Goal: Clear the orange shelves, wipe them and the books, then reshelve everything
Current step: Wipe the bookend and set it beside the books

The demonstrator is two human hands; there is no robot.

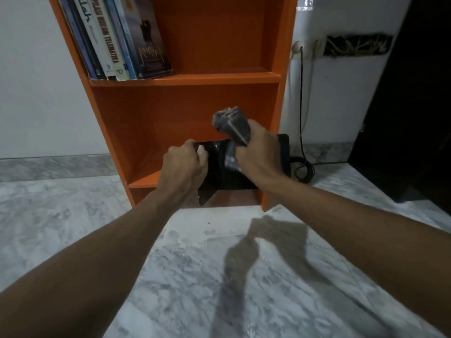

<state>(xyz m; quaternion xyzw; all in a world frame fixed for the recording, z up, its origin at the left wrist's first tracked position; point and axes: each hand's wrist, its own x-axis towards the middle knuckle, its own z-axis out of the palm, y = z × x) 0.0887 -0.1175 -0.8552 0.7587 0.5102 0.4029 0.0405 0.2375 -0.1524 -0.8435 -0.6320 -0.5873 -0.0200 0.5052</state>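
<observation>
An orange bookshelf stands on the floor against the wall. Several books lean to the left on its upper shelf. In front of the lower shelf I hold a black book with a glossy cover. My left hand grips the book's upper left edge. My right hand is closed around a crumpled grey cloth and rests against the book's cover. The lower shelf behind the book holds nothing I can see.
Grey marbled floor spreads in front of the shelf. A black cable runs down the white wall to a coil on the floor right of the shelf. Dark furniture stands at the far right.
</observation>
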